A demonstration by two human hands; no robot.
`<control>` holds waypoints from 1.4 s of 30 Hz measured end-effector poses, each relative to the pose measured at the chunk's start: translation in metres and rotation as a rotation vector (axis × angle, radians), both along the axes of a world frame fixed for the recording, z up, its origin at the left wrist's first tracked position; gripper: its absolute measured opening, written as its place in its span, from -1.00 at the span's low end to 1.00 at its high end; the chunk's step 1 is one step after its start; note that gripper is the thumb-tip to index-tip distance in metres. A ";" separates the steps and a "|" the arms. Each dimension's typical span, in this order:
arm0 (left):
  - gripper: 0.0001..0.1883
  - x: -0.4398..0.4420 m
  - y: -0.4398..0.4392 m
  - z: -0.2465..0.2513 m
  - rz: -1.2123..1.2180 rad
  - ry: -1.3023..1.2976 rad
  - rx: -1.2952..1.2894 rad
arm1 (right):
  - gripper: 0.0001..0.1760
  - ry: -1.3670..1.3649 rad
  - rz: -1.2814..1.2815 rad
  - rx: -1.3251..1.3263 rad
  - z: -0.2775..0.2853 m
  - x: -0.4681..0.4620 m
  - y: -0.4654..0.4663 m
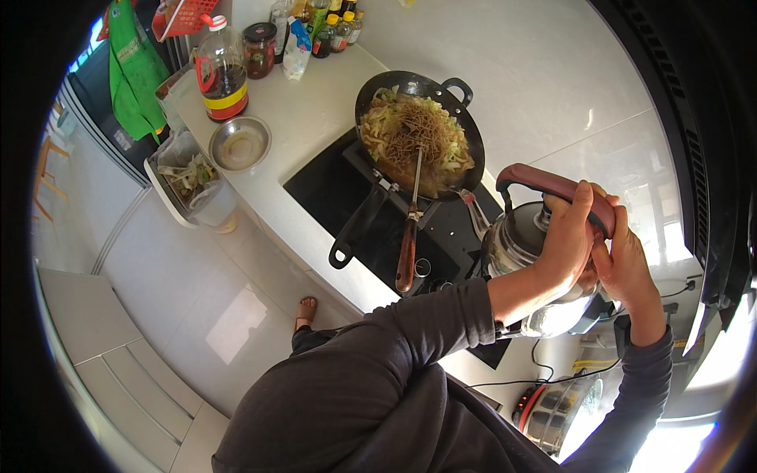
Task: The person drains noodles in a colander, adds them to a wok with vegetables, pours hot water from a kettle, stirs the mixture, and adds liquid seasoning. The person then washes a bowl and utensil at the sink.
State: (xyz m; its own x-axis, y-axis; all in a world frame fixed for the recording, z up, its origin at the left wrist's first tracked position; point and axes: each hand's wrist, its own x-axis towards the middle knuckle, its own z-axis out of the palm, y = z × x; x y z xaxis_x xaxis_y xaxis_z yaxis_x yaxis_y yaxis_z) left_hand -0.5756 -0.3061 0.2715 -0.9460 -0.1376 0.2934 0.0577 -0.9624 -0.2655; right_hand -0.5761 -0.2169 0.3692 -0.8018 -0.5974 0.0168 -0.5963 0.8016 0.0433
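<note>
My left hand (565,233) and my right hand (627,269) are both closed around the maroon handle (550,183) of a shiny metal kettle (514,245). Its dark lid lies below the handle. My forearms cover part of the kettle's body, and I cannot tell whether its base rests on the cooktop. To the left is a black wok (475,142) holding chopped cabbage (378,121), brown noodles (423,127) and some liquid. A wooden-handled turner (408,248) leans in the wok, its blade hidden under the noodles.
A black cooktop (322,195) lies under the wok. A utensil handle (475,213) sits at the wok's rim. Left stand a metal bowl (260,133), an oil jug (223,77), condiment bottles (340,35) and a scrap bin (195,177). A cord (491,385) crosses near an appliance (550,408).
</note>
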 end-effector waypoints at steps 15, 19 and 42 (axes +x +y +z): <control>-0.69 -0.001 -0.006 0.001 0.018 -0.010 -0.007 | -0.65 -0.027 -0.036 0.071 0.008 -0.004 -0.010; -0.69 -0.001 -0.008 0.003 0.010 -0.010 -0.015 | -0.66 -0.016 -0.049 0.099 0.009 -0.005 -0.011; -0.73 -0.003 -0.018 0.005 0.067 -0.031 0.029 | -0.65 -0.007 -0.005 0.196 0.019 -0.013 -0.030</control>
State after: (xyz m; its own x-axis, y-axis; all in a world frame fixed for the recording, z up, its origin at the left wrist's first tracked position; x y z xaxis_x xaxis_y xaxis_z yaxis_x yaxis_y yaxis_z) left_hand -0.5787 -0.3244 0.2760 -0.9430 -0.2090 0.2589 0.1303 -0.9480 -0.2905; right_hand -0.5894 -0.2469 0.3881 -0.8045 -0.5846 -0.1050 -0.5931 0.7813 0.1945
